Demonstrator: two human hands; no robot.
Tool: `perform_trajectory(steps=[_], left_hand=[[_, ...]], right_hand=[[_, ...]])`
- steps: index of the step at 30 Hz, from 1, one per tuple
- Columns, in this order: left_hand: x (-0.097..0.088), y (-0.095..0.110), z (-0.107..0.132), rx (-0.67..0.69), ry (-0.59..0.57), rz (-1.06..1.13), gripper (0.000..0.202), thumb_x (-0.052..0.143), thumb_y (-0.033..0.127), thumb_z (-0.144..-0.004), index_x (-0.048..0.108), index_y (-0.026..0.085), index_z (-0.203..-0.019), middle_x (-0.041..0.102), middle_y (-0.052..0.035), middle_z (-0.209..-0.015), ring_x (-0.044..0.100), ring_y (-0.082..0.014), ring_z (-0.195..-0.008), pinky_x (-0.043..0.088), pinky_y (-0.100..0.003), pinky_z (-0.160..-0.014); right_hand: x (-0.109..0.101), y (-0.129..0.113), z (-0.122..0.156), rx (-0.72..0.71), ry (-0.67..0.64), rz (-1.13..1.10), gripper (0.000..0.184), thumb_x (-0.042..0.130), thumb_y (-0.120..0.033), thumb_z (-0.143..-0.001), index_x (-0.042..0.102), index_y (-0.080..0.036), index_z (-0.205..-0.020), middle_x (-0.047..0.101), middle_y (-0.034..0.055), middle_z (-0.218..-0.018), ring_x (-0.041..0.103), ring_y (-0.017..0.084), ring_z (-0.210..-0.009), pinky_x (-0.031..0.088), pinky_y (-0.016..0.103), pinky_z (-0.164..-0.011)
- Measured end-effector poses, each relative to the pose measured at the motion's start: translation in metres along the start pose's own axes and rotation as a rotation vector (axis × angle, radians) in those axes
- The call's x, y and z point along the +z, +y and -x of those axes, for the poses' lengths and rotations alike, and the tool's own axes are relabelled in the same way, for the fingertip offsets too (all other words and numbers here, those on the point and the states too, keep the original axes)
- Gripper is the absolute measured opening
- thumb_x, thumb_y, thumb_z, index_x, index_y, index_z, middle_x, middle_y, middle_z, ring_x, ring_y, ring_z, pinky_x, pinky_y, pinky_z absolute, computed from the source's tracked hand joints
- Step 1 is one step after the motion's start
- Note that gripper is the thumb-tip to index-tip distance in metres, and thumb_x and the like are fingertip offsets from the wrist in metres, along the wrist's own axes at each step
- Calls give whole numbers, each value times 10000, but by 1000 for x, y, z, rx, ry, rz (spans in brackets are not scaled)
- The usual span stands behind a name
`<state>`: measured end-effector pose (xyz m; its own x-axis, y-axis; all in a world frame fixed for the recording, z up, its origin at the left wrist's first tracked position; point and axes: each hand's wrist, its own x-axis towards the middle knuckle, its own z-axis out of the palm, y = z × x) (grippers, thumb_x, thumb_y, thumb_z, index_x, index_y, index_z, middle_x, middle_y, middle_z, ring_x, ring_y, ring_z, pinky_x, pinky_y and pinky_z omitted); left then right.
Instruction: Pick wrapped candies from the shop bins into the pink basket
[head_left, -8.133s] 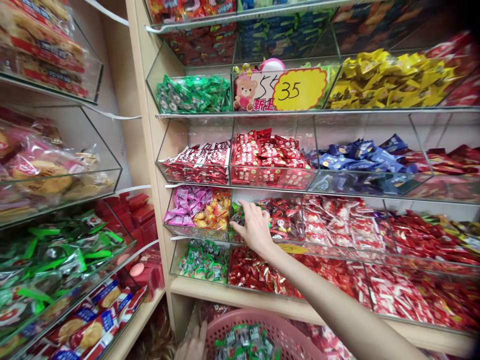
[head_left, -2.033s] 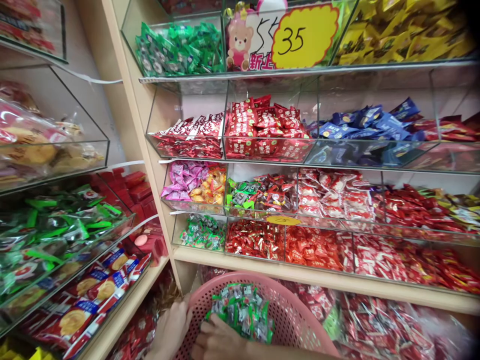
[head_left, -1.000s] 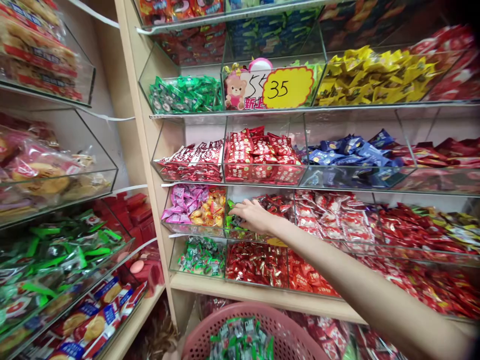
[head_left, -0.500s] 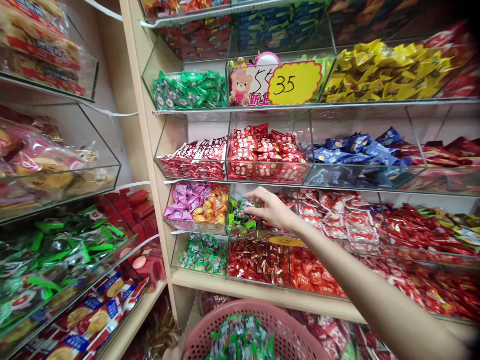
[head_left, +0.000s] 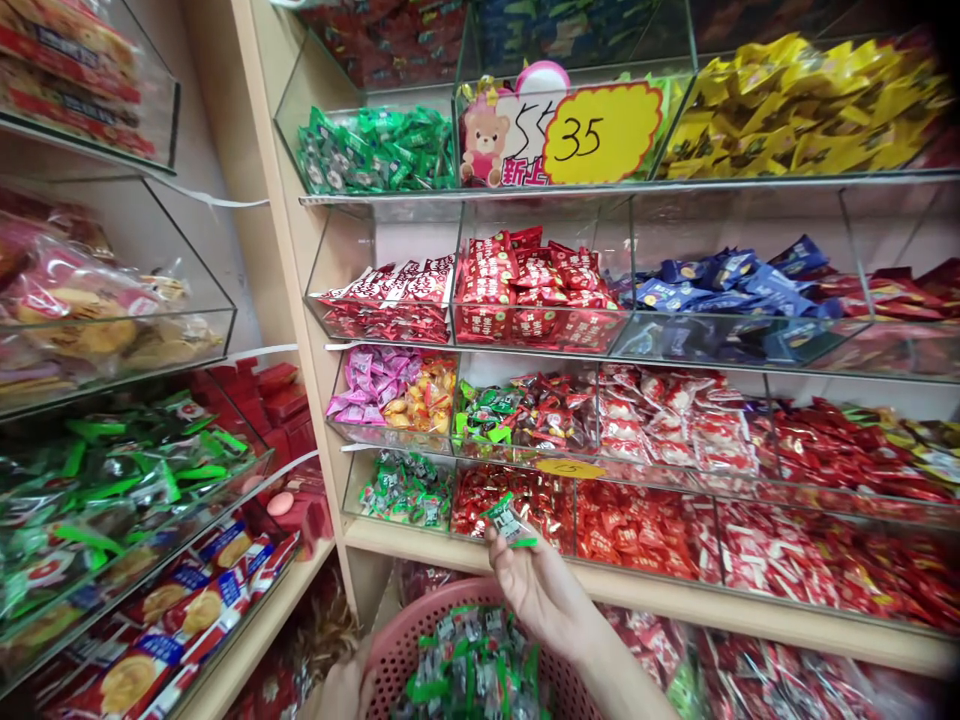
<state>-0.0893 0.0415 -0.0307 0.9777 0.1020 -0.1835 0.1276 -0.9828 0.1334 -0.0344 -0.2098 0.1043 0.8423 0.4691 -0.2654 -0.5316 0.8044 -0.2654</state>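
My right hand [head_left: 536,585] is raised above the pink basket [head_left: 386,660], pinching a small green-wrapped candy [head_left: 510,520] between fingertips. The basket sits low in the picture and holds a heap of the same green and silver candies [head_left: 469,675]. My left hand [head_left: 341,690] grips the basket's left rim at the bottom edge. Behind my right hand stands a shelf of clear bins; the bin with mixed green and red candies [head_left: 517,410] is in the third row.
Wooden shelving holds clear bins of wrapped sweets: green ones [head_left: 375,150], red packs [head_left: 536,290], blue packs [head_left: 731,290], yellow packs [head_left: 795,105]. A yellow price sign reading 35 [head_left: 600,130] stands up top. A second rack of bins [head_left: 112,470] stands at the left.
My right hand has left the mixed candy bin and come down over the basket, now carrying one green candy. The camera has tilted slightly downward.
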Motion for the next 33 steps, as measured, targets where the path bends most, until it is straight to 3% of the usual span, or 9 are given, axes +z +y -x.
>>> perform_trajectory(steps=[3, 8, 13, 17, 20, 23, 28, 33], left_hand=[[1, 0, 1, -2, 8, 30, 456, 246, 259, -896, 463, 208, -1294, 622, -82, -1195, 586, -204, -1090, 467, -283, -895], [0, 0, 5, 40, 24, 91, 453, 248, 245, -903, 423, 203, -1319, 627, -103, -1176, 592, -204, -1076, 461, -316, -897], [-4, 3, 10, 40, 80, 78, 431, 276, 236, -903, 456, 210, -1294, 602, -102, -1216, 581, -191, -1091, 453, -292, -905], [-1, 3, 11, 61, 124, 83, 433, 268, 256, -908, 468, 180, -1284, 609, -106, -1201, 596, -208, -1064, 467, -288, -872], [1, 2, 10, 52, 106, 93, 427, 273, 262, -910, 455, 192, -1290, 596, -108, -1221, 599, -197, -1055, 475, -289, -853], [0, 3, 10, 38, 104, 102, 424, 273, 271, -914, 440, 202, -1298, 587, -104, -1237, 590, -182, -1071, 465, -282, -868], [-2, 5, 12, 44, 115, 70, 428, 274, 263, -915, 440, 207, -1305, 590, -112, -1230, 583, -194, -1089, 463, -300, -884], [0, 4, 13, 55, 123, 45, 430, 263, 248, -916, 450, 204, -1300, 584, -115, -1242, 573, -193, -1108, 463, -303, -899]], right_hand=[[-2, 1, 3, 32, 7, -13, 199, 367, -168, -942, 547, -86, -919, 659, 65, -712, 616, 74, -547, 515, 129, -510], [-18, 0, 2, 38, -40, 94, 113, 496, -176, -898, 542, -80, -936, 604, -16, -576, 535, 47, -398, 434, 97, -370], [-38, 8, -5, -11, -3, 336, 197, 645, -268, -810, 542, -132, -908, 665, 29, -735, 658, 107, -605, 542, 167, -554], [-52, 17, -10, -38, 40, 512, 311, 747, -321, -702, 549, -166, -887, 653, 1, -769, 662, 103, -669, 532, 175, -638], [-65, 24, -15, -41, 39, 747, 316, 772, -332, -659, 566, -166, -832, 616, -36, -731, 599, 55, -561, 445, 126, -496], [-78, 37, -19, -75, 30, 1043, 288, 664, -443, -746, 601, -173, -826, 577, -47, -677, 513, 52, -501, 342, 145, -424], [-102, 81, -16, -325, -155, 1761, 143, 659, -324, -758, 675, -206, -837, 625, 4, -829, 581, 171, -815, 447, 270, -719], [-125, 127, -18, -233, -257, 2333, 259, 669, -267, -747, 625, -183, -989, 664, 71, -989, 613, 233, -915, 481, 316, -771]])
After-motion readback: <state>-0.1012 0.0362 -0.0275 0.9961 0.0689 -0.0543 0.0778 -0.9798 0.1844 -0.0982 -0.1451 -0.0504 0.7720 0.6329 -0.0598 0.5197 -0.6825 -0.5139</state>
